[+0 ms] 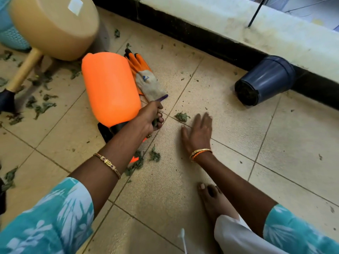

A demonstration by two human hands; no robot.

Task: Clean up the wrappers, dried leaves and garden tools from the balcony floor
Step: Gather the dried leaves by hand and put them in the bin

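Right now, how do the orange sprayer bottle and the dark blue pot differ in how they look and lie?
The orange sprayer bottle is bright, closed and smooth; the dark blue pot is dark, ribbed and open-mouthed, with dark contents showing inside. The bottle lies mid-floor beside the gloves, near the left hand; the pot lies against the black base of the wall, apart from both hands. Both lie tipped on their sides on the tiles.

Sprayer bottle (110, 87): smooth orange plastic, semi-gloss. Beside the bottle, glove (145, 77): grey knitted cloth, soiled, with orange rubbery coating on the fingers; beyond the bottle, tan bucket (55, 24) of matt plastic. Floor tiles (229, 134) around the bottle: beige, fine-grained, matt, dusty.
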